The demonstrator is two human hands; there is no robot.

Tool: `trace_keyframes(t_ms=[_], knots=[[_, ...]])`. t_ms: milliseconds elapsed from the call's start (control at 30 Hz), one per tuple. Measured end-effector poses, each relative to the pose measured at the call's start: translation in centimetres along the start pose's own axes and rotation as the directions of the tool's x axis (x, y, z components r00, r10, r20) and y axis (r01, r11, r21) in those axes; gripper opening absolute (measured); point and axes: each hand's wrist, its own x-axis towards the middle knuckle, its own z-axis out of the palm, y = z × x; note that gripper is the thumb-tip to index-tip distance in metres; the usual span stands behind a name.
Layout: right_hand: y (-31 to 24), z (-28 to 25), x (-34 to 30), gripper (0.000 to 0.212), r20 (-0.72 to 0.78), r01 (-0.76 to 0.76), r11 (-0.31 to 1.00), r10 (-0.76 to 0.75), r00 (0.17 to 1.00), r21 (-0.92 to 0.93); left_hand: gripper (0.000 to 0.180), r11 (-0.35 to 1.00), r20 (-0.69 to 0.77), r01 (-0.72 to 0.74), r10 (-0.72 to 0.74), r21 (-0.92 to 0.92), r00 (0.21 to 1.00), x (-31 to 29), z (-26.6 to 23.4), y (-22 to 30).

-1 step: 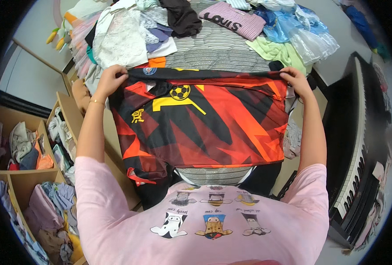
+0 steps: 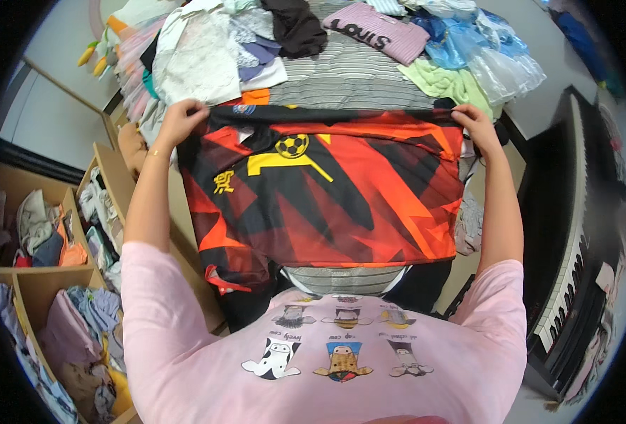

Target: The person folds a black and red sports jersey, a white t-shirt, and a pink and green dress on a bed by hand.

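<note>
A black, red and orange sports jersey with a yellow football print is stretched sideways in front of me, over the near end of the striped mattress. My left hand pinches its far left corner between thumb and fingers. At the far right corner, my right hand grips the cloth the same way. Between the two hands the far edge is pulled nearly straight, with a strip of it folded over. A sleeve hangs loose at the near left, and the collar lies bunched near the left side.
Beyond the jersey, the striped mattress carries a white lace garment, a folded pink knit top, a light green cloth and blue sheer clothing. Wooden cubbies of clothes stand left, a black piano right.
The scene has shifted very slightly rightward in the view. Both hands keep their hold on the jersey's far corners, and the cloth stays spread the same way.
</note>
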Motion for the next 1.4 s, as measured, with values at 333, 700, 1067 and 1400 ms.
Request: trace_keyframes(t_ms=[333,700,1067,1400], knots=[[-7.2,7.4,-9.6,0.030,0.270,0.558,0.500,-0.536,0.800,-0.662,0.036,0.940,0.059,-0.324,0.319,0.109,0.946,-5.9,2.9,7.8],[-5.1,6.6,-11.3,0.014,-0.038,0.364,0.604,-0.548,0.836,-0.709,0.014,0.864,-0.145,-0.433,0.477,0.257,0.867,-10.5,4.0,8.6],[-2.5,6.8,-13.6,0.030,0.164,0.469,0.568,-0.505,0.847,-0.676,0.086,0.893,0.218,-0.176,0.091,0.413,0.972,-12.6,3.5,6.5],[0.0,6.3,-12.8,0.023,0.136,0.482,0.613,-0.522,0.842,-0.626,0.017,0.976,0.063,0.066,-0.054,-0.208,0.997,-9.3,-0.3,1.7]])
